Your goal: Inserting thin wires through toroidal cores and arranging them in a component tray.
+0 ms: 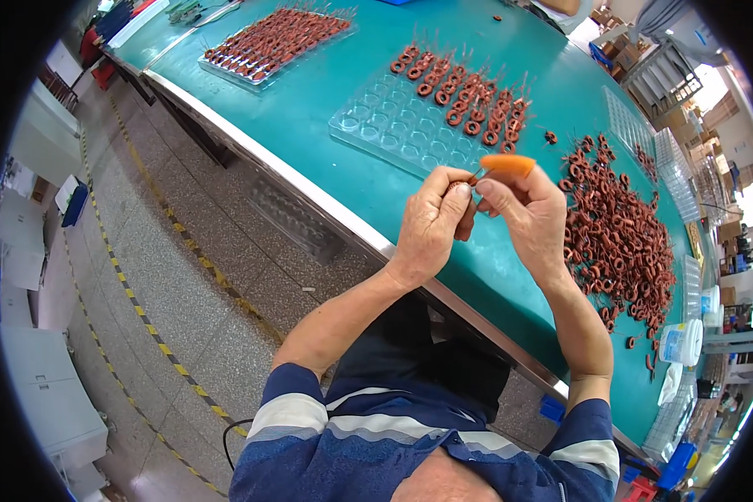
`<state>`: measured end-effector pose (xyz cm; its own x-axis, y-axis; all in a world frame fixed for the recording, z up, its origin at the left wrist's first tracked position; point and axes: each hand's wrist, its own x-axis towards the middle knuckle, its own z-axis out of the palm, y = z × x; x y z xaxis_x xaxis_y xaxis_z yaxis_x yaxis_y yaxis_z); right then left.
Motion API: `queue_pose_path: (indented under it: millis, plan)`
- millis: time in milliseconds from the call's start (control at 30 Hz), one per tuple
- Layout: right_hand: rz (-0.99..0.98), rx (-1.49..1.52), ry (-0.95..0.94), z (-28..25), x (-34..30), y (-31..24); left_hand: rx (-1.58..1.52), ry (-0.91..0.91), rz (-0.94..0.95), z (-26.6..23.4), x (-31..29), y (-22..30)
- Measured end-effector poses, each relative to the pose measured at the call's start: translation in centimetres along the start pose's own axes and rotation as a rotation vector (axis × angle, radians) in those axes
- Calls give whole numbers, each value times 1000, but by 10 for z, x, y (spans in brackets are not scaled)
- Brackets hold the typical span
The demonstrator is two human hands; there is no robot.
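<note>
The coil point(456, 186) is in the fingertips of the left hand point(429, 222), above the front part of the tabletop point(301, 125), between a tray and a heap. It is a small reddish-brown ring; only a sliver shows beside the thumb, so its winding and most of its outline are hidden. The left thumb and fingers are clamped on it. The right hand point(534, 213) is closed around a tool point(509, 164) with a curved, bright orange handle; its thin dark end reaches to the coil, but whether it touches cannot be told.

To the right lie the loose coils point(617, 243) in a broad, tangled heap. They show the same kind better: copper-red, thick-rimmed rings with round dark holes, turned every way, some with thin wire ends poking out. A few have strayed to the heap's edges.

Beyond the hands sits the clear tray point(376, 125), with round pockets. Its near-left pockets are bare, while tray coils point(468, 96) stand in rows along the far-right side, their wire leads pointing up. Farther left, a second tray point(259, 81) is packed with similar red-brown pieces, leads bristling upward.

The tabletop is green with a pale edge. A white tub point(682, 341) stands right of the heap. Yellow-and-black tape point(157, 335) runs along the speckled floor point(192, 268).
</note>
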<state>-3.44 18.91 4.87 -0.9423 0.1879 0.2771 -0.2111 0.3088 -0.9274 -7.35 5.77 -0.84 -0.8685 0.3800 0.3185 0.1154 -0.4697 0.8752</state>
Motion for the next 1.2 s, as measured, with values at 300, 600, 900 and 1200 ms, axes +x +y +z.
queue_pose_path:
  millis: [300,600,900,1200]
  plan:
    - [-22,-109,-172,33,39,1,-34,112,-30,-34,9,-3]
    - [-175,-327,-80,27,204,46,308,121,-84,-54,21,-10]
    - [-177,-633,-90,19,225,58,298,101,-137,-54,20,-13]
    - [238,-1396,-652,-135,47,15,286,116,-209,-57,20,1]
